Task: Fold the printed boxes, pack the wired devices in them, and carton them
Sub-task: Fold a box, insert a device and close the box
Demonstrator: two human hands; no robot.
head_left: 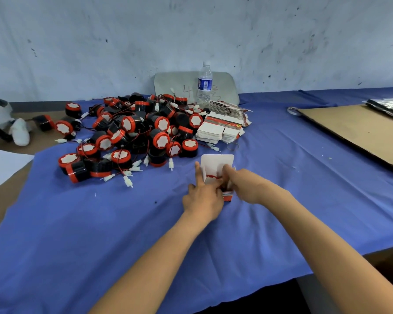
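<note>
A small printed box (pixel 217 165) stands open on the blue cloth, its white lid flap up. A red-rimmed wired device (pixel 211 177) sits partly inside it. My left hand (pixel 202 198) holds the box's left side, index finger raised along the wall. My right hand (pixel 241 185) is blurred at the box's right side, fingers curled at the opening and touching the device. Behind lies a heap of black-and-red wired devices (pixel 132 137) with white connectors. Flat printed boxes (pixel 220 129) are stacked to the right of the heap.
A water bottle (pixel 204 85) stands at the back before a grey board (pixel 175 87). A brown cardboard sheet (pixel 359 130) lies at the right, with a silver bag (pixel 388 106) on it. A rubber band (pixel 233 146) lies near the stacks. White cloth (pixel 18 132) sits far left.
</note>
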